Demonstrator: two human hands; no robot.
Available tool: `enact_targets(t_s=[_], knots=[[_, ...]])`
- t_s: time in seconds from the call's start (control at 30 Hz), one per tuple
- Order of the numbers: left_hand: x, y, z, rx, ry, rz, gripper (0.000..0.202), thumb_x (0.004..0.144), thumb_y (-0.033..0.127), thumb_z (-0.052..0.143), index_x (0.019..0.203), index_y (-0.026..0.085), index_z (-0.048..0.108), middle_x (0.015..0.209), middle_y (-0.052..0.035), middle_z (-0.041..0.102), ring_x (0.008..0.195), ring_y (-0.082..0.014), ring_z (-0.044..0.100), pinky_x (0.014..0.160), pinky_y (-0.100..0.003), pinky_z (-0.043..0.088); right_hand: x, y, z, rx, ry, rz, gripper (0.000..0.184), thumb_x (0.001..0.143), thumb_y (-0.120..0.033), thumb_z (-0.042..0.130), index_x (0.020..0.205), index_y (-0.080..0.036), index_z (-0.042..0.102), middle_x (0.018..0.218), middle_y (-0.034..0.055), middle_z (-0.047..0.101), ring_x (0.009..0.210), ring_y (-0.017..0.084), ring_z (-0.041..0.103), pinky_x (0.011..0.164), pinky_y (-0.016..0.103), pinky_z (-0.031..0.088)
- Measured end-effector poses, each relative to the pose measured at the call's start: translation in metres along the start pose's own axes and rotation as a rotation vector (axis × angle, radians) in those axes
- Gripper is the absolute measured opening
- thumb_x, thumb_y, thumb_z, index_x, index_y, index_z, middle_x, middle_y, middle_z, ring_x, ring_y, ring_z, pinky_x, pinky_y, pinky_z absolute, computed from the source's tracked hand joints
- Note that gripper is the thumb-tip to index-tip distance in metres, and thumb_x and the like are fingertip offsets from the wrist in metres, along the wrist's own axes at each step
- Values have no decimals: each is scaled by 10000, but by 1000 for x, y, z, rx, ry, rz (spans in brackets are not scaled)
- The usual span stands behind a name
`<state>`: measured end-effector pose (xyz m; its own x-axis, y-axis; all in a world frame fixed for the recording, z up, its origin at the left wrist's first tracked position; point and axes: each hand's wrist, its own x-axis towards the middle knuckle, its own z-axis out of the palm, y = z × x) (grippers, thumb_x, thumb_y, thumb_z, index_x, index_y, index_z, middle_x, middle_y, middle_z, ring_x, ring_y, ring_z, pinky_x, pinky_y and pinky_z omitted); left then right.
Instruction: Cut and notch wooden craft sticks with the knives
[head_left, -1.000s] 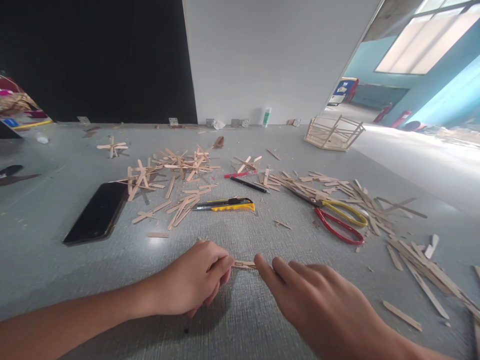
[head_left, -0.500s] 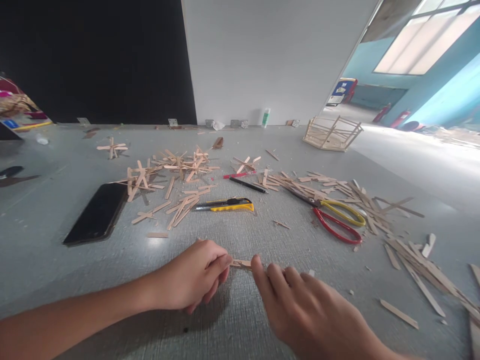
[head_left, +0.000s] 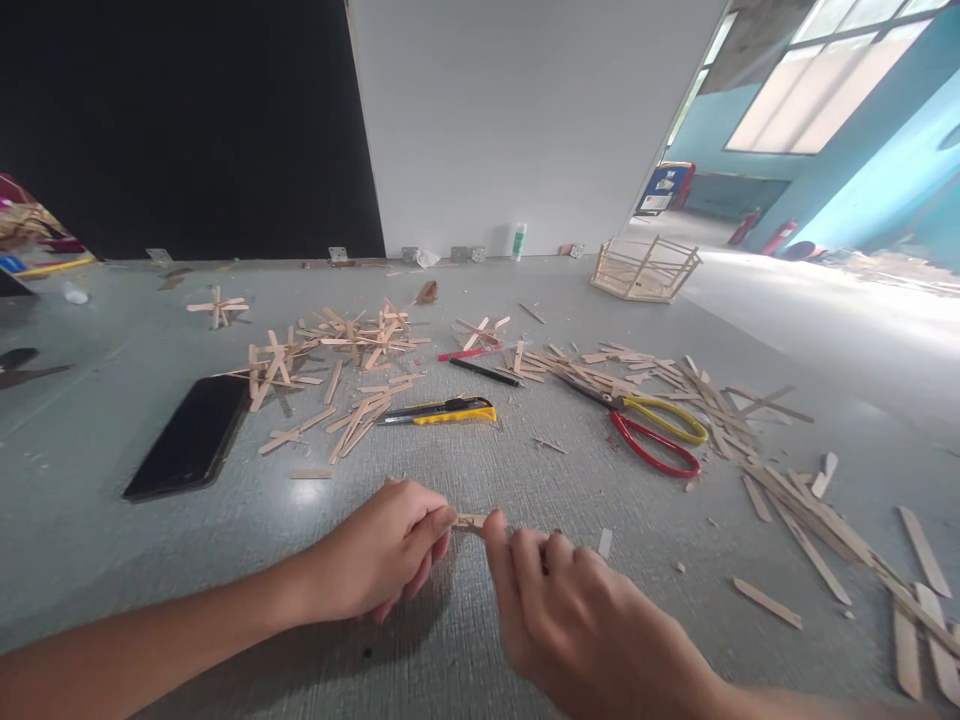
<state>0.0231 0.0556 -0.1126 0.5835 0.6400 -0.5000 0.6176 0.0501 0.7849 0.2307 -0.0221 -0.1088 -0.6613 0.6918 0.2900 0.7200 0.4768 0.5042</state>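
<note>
Between my hands, a short stretch of a wooden craft stick shows, its surface looking nicked or split. My left hand pinches its left end between thumb and curled fingers. From the right, my right hand grips the other end, fingers bent over it; that end is hidden. Beyond the hands lies a yellow utility knife with its blade out. A black pen and a red strip rest behind the knife. Scissors with one yellow and one red handle lie to the right.
Loose craft sticks spread across the right side. Crossed stick pieces pile up at centre left, near a black phone. A stick frame and a glue stick stand at the back by the white panel.
The view has turned slightly right, so most things appear shifted left. My right hand sits a little closer to my left, and less of the stick shows between them.
</note>
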Motion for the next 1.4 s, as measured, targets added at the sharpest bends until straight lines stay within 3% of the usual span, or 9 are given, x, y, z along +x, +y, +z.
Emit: enact_targets(t_s=[0.2,0.4,0.6,0.7,0.83,1.1,1.3,1.4], knots=[[2,-7,3,-9,14,40,450,1074,472,337,736,206,471,485,65,515,278,-55,400,275,-109,253,7,22,6,283,-215,-25,333,722,24,603,965,-201,641,661,-47,663,441,147,564,438,348,242],[2,-7,3,4,30,60,444,1076,441,318,726,208,459,469,70,504,269,-51,390,272,-104,233,3,5,4,110,-43,-21,297,693,8,562,937,-136,651,635,36,650,461,195,585,426,358,242],[2,-6,4,-10,28,61,401,1065,420,350,742,212,466,480,76,499,268,-55,386,265,-111,239,13,28,13,329,-216,-67,308,702,49,579,876,-201,629,618,-36,660,438,162,591,430,358,201],[3,-7,4,-10,36,86,419,1068,415,336,725,211,464,477,75,496,268,-52,383,269,-110,239,13,18,10,216,-133,-40,281,672,32,605,846,-183,653,607,-5,645,420,168,575,412,351,201],[4,-7,5,-9,48,88,446,1073,432,321,717,211,473,455,77,479,267,-58,386,270,-114,240,8,-3,4,8,-14,-72,355,665,-21,597,991,-80,725,591,49,633,412,191,563,381,340,249],[3,-9,5,10,58,107,470,1071,480,325,711,212,463,473,67,500,277,-61,407,287,-118,257,11,16,14,199,-84,-9,358,664,22,594,928,-197,697,578,-41,637,379,169,576,379,348,278],[4,-10,6,2,65,130,477,1066,515,339,720,212,465,464,69,497,272,-61,398,295,-124,262,9,-5,10,-43,10,-58,379,678,-49,621,1036,-50,745,594,40,628,427,178,572,365,297,347],[3,-13,7,-4,78,138,499,1062,550,335,718,212,464,476,64,507,276,-62,399,292,-129,256,9,-8,9,-63,26,-59,382,674,-61,632,1036,-41,752,576,32,609,414,170,558,355,279,369]])
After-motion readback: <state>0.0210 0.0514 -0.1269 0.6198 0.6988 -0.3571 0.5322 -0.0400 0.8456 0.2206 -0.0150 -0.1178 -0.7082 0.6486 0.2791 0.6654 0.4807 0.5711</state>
